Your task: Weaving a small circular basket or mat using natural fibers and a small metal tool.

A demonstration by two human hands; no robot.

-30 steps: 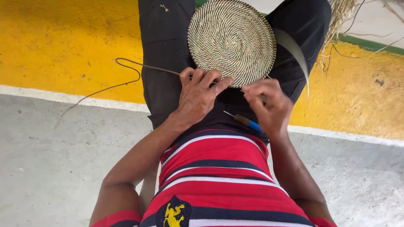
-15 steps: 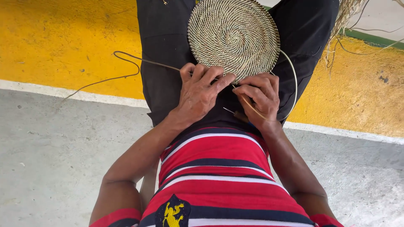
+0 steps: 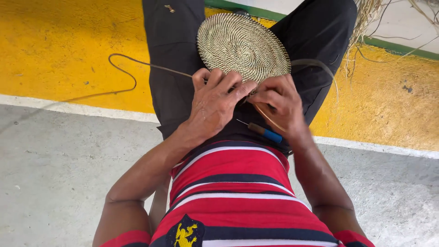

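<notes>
Both hands had closed in at the near edge of the woven disc (image 3: pixel 242 45) since the earlier picture, when the right hand sat lower and apart from the rim; the blue-handled tool (image 3: pixel 265 132), then under that hand, lay on the lap just below it.

Item: one round woven disc, flat, coiled from the centre outward in a tight spiral, pale straw with dark stitching. It rested on the lap, on black trousers (image 3: pixel 171 68), between the knees. No container was in view; the disc held nothing.

Left hand (image 3: pixel 212 107): one, fingers curled and pressed down on the near rim of the disc, pinching the edge. A thin dark strand (image 3: pixel 132 68) ran out from under it to the left, looping over the trouser leg and onto the yellow floor (image 3: pixel 59 50).

Right hand (image 3: pixel 279 103): one, fingers bunched tight at the rim just beside the left hand, nipping a pale flat strip (image 3: pixel 320 68) that arched out to the right and back. Whether it also touched the tool could not be told.

Tools: one, thin metal point, blue and brown handle.

Loose fibre: one bundle of dry straw (image 3: pixel 366 18) at the upper right, strands trailing over the floor.

Floor: grey concrete (image 3: pixel 55 183) near, a white line, then yellow paint.
</notes>
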